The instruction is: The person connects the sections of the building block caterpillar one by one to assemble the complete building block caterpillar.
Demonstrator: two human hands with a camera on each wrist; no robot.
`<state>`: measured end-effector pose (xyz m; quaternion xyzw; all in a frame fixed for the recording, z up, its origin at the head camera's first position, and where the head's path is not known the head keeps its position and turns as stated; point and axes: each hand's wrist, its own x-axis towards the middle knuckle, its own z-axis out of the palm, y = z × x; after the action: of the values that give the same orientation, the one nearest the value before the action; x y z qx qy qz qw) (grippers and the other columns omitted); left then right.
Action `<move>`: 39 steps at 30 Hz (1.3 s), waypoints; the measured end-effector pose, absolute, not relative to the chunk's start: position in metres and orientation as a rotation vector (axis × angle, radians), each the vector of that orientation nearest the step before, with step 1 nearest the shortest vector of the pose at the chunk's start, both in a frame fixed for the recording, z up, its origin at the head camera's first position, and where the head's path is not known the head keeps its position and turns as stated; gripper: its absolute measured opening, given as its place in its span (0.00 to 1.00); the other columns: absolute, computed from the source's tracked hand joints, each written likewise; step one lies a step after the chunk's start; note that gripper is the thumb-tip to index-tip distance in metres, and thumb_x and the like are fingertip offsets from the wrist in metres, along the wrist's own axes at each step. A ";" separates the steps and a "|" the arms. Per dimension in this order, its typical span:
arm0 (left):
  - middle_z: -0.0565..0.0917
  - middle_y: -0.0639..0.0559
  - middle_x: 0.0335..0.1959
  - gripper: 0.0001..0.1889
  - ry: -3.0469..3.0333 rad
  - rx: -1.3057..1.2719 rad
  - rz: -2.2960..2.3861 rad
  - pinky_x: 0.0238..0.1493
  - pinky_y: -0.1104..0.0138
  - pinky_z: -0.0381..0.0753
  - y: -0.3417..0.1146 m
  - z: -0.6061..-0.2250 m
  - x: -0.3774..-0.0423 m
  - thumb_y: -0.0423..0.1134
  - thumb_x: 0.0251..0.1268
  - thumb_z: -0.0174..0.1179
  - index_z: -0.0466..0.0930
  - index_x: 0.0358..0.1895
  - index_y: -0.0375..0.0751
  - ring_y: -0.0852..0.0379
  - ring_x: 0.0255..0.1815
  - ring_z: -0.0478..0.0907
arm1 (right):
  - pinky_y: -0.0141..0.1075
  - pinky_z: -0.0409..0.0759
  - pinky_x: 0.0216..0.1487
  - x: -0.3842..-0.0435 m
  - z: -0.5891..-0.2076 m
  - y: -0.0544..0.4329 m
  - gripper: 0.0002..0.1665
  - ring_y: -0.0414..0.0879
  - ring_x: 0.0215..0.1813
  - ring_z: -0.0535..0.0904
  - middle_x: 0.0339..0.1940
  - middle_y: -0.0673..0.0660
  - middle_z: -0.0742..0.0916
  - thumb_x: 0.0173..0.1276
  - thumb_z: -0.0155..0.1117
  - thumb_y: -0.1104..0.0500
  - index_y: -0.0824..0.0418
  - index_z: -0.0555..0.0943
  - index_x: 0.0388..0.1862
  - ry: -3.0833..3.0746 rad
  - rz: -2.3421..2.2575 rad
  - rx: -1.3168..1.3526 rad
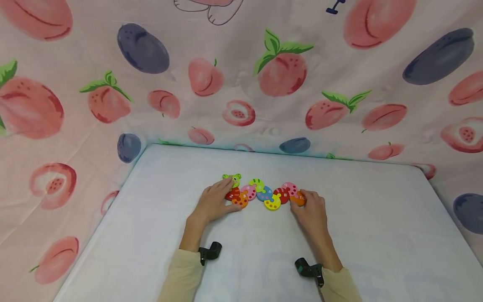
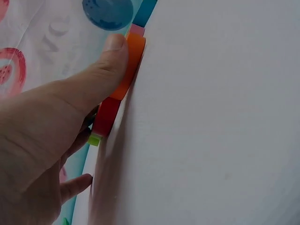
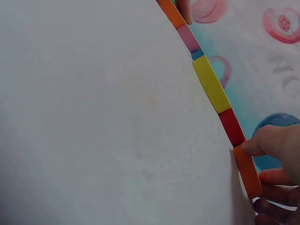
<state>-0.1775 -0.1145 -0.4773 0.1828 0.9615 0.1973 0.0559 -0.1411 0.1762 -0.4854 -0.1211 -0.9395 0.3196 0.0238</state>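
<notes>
A caterpillar number puzzle (image 1: pixel 264 193) made of several joined round wooden pieces lies in a wavy row on the white table. Its green head (image 1: pixel 236 180) is at the left end, beside a red piece and an orange piece (image 2: pixel 135 58). My left hand (image 1: pixel 214 202) holds this end, thumb on the orange piece's near edge and fingers over by the head. At the other end, my right hand (image 1: pixel 312 209) pinches the last orange piece (image 3: pixel 247 172) between thumb and fingers. Yellow (image 3: pixel 212 84), red, pink and blue pieces run between the hands.
The white table (image 1: pixel 377 235) stretches around the puzzle on all sides. A pink fruit-print cloth (image 1: pixel 173 46) rises behind the table and along its sides. Black wrist cameras (image 1: pixel 211 251) sit on both wrists.
</notes>
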 end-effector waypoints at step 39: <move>0.57 0.54 0.79 0.46 2.913 0.608 0.618 0.76 0.48 0.56 -0.110 -0.480 -0.171 0.65 0.56 0.62 0.59 0.75 0.49 0.51 0.78 0.55 | 0.57 0.72 0.62 -0.132 -0.489 0.189 0.34 0.63 0.64 0.64 0.64 0.69 0.72 0.63 0.63 0.51 0.68 0.71 0.64 -2.895 1.066 -0.381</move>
<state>-0.1714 -0.1096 -0.4801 0.1999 0.9571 0.2032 0.0513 -0.1318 0.1890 -0.4892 -0.1227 -0.9311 0.3430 0.0167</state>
